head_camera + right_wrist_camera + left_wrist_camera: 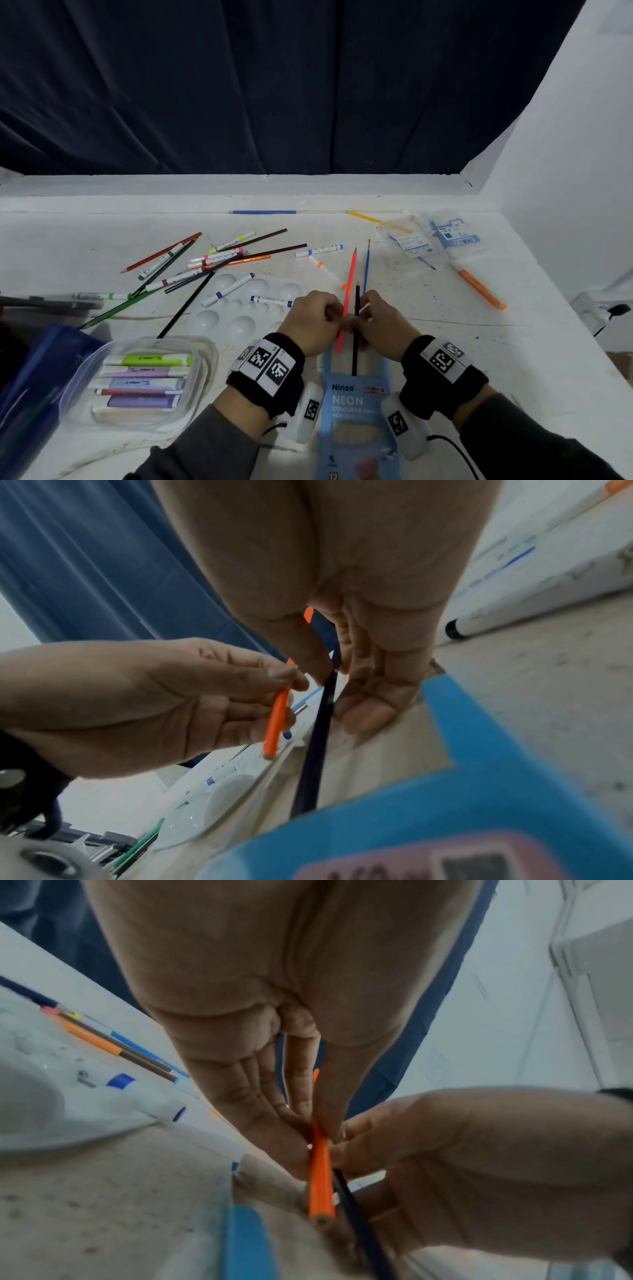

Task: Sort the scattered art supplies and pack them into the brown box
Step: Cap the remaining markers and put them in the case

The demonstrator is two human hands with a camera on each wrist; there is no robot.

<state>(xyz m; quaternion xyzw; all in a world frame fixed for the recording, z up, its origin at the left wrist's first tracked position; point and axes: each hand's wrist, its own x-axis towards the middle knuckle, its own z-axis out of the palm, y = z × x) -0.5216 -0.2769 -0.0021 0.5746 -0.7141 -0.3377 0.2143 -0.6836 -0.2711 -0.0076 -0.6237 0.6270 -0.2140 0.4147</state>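
1. Head view: the left hand (313, 320) pinches a neon orange-red coloured pencil (348, 301), and the right hand (378, 322) pinches a thin black pencil (356, 329). Both pencils are held side by side above the open end of a light blue "Neon" coloured-pencil packet (358, 401) lying on the table just in front of the person.
2. Left wrist view: the left fingertips (301, 1139) clamp the orange shaft; the black pencil's lower end reaches into the packet window.
3. No brown box is in view, so I cannot tell where it is. Most supplies lie loose: a heap of pencils and markers (205, 263), a white plastic paint palette (239, 308) with markers on it, and a clear tub of highlighters (144, 380).
4. Risks, as I judge them: the two pencils sit close, so one could snag the packet's cardboard edge and buckle it; a slack pinch could let a pencil roll off into the heap.
5. The surface is a scuffed white table (479, 342), with a white wall to the right and a dark blue curtain (274, 85) behind.
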